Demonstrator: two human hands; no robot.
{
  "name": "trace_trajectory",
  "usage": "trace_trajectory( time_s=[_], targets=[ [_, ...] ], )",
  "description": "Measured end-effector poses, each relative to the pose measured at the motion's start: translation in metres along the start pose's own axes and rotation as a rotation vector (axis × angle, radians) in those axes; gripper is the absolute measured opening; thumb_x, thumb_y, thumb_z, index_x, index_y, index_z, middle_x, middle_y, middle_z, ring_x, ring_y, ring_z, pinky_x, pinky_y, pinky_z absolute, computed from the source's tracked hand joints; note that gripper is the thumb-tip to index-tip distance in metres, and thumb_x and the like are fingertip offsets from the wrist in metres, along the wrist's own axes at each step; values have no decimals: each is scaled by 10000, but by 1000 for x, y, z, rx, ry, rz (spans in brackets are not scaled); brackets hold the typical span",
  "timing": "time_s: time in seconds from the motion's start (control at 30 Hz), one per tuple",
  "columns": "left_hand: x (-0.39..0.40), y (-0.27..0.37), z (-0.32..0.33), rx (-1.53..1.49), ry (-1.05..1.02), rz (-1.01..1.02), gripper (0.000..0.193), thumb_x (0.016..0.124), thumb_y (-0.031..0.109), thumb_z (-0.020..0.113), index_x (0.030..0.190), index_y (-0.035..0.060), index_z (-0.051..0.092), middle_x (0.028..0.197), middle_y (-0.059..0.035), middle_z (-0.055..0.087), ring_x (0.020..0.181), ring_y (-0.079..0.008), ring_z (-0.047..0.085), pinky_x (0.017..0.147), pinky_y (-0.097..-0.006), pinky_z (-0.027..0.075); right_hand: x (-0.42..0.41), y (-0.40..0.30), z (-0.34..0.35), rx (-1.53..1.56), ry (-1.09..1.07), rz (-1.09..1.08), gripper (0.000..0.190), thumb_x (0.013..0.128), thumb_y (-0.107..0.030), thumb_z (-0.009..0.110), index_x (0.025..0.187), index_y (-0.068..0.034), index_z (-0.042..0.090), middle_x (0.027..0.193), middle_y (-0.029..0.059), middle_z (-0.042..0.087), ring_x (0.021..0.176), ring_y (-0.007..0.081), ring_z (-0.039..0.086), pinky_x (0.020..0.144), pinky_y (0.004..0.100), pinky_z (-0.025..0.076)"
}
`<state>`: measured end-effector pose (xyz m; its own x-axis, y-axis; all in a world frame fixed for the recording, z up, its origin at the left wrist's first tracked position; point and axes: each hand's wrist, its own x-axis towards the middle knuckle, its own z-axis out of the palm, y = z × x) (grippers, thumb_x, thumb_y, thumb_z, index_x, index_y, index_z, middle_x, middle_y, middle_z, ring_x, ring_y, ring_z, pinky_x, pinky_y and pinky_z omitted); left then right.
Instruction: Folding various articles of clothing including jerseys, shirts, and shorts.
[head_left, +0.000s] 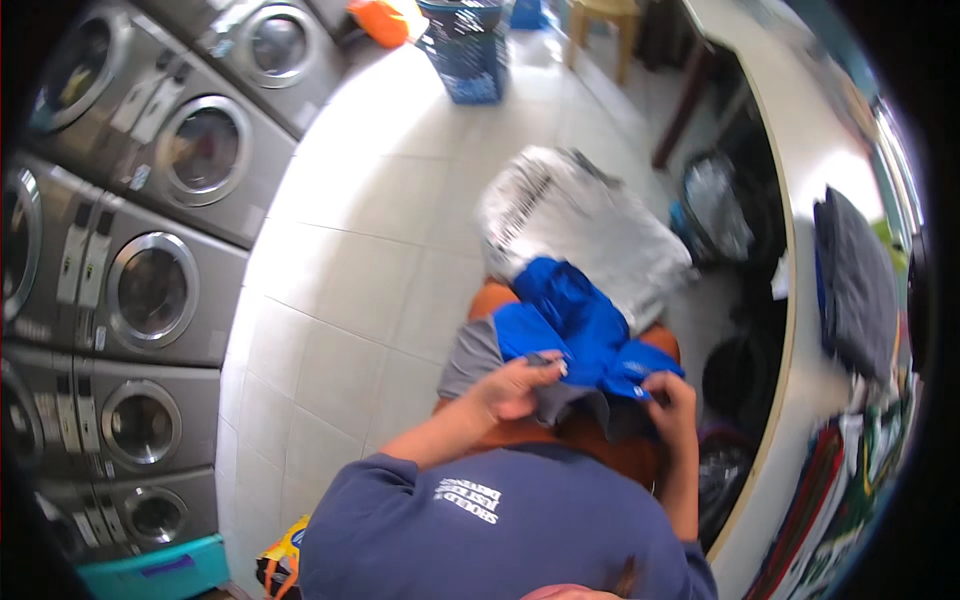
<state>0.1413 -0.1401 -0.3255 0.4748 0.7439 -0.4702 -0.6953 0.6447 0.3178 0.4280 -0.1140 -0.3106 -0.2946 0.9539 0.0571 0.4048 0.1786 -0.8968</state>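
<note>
A blue and grey garment lies across my lap, its far part against a white plastic sack with printing on it. My left hand pinches the garment's near edge, where grey cloth shows. To the right, my right hand grips another part of that edge beside a small white mark on the blue cloth. Between the two hands the grey cloth hangs in loose folds. What the sack holds is hidden.
Stacked front-loading machines line the left side. A white-topped table on the right bears a folded grey cloth and stacked folded clothes. A dark blue basket stands ahead on the tiled floor; a bag-lined bin sits under the table.
</note>
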Motion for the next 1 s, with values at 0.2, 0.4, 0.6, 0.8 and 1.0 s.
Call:
trace_trajectory(
  time_s=[0.2,0.4,0.6,0.8,1.0],
  targets=[
    [16,3,18,530,17,117,249,894,188,686,1087,36,642,1030,-31,652,991,-110,583,885,-266,462,8,-34,10,-327,54,-381,218,641,65,635,825,-52,647,811,106,661,749,300,646,675,387,506],
    [21,-11,24,1062,-57,229,310,857,254,726,1074,44,653,1021,-51,651,994,-129,573,870,-280,453,15,-66,24,-328,-125,-534,190,665,23,653,834,-65,662,792,60,641,651,252,637,566,340,500],
    [12,-7,27,1056,-85,181,292,860,247,719,1066,51,649,1047,-52,634,998,-134,572,870,-283,451,9,-69,23,-270,-126,-403,202,646,-9,691,836,-61,648,758,64,626,628,257,634,558,340,502],
    [11,-9,35,1352,-182,440,217,854,174,697,1012,41,631,992,-78,615,969,-200,594,833,-313,462,6,-61,23,-299,-171,-264,260,650,-26,698,882,-63,588,780,99,645,673,284,654,595,365,509],
    [-1,-2,49,1540,-251,460,225,827,111,676,1036,59,612,1042,-99,573,922,-282,604,782,-351,490,7,-65,23,-357,-180,-138,413,647,-34,708,1037,-85,582,772,92,664,705,279,663,618,360,510]
  ],
)
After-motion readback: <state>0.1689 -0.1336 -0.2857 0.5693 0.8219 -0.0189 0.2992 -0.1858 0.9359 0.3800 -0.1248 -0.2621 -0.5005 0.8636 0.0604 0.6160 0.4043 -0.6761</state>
